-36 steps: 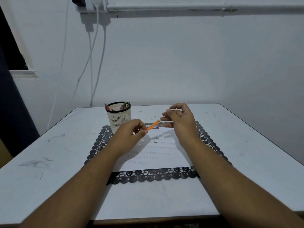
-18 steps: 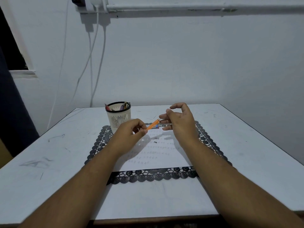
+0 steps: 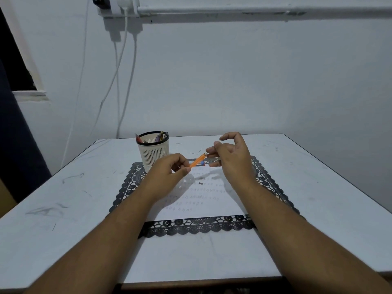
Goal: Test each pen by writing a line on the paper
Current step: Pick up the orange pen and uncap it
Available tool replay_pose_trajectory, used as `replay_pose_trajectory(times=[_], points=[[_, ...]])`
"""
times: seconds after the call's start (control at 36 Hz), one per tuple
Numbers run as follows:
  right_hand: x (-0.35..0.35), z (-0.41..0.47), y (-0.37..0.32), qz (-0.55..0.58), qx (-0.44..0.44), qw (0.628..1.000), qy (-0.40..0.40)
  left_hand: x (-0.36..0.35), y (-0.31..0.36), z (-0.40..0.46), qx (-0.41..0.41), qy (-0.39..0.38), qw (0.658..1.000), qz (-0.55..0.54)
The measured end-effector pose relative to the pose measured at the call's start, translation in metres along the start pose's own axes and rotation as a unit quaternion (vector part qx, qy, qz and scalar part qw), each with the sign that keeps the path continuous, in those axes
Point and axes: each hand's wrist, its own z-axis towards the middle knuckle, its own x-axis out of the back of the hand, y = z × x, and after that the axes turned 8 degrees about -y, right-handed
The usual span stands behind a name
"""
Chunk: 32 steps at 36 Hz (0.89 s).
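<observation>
My left hand [image 3: 169,169] pinches an orange pen [image 3: 197,160] by its lower end, tilted up to the right above the white paper [image 3: 203,200]. At the pen's upper tip, my right hand [image 3: 230,154] grips with thumb and forefinger; a thin rod, perhaps the refill, shows above those fingers. Rows of small written marks cover the paper, and a small dark piece [image 3: 200,183] lies on it. A white slotted pen cup [image 3: 153,151] with several pens stands at the paper's far left corner. Another pen [image 3: 200,164] lies behind the hands, partly hidden.
The paper rests on a black lace placemat [image 3: 197,227] on a white table [image 3: 63,209]. The wall is close behind the far edge, with cables [image 3: 125,81] hanging at the back left. A dark curtain [image 3: 12,134] stands at the left.
My right hand has lifted slightly at the pen's tip, its fingers raised and a thin rod now showing above them. My left hand and the orange pen have stayed in place.
</observation>
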Motion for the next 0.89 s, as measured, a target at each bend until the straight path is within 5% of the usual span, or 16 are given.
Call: replay_pose_trajectory(times=[0.64,0.89], points=[[-0.002,-0.001,0.001,0.015,0.006,1.000,0.001,-0.001,-0.005,0.003,-0.007,0.004,1.000,0.000],[0.000,0.000,0.011,-0.101,0.016,0.995,-0.020,-0.001,-0.006,0.004,-0.001,0.008,1.000,-0.005]])
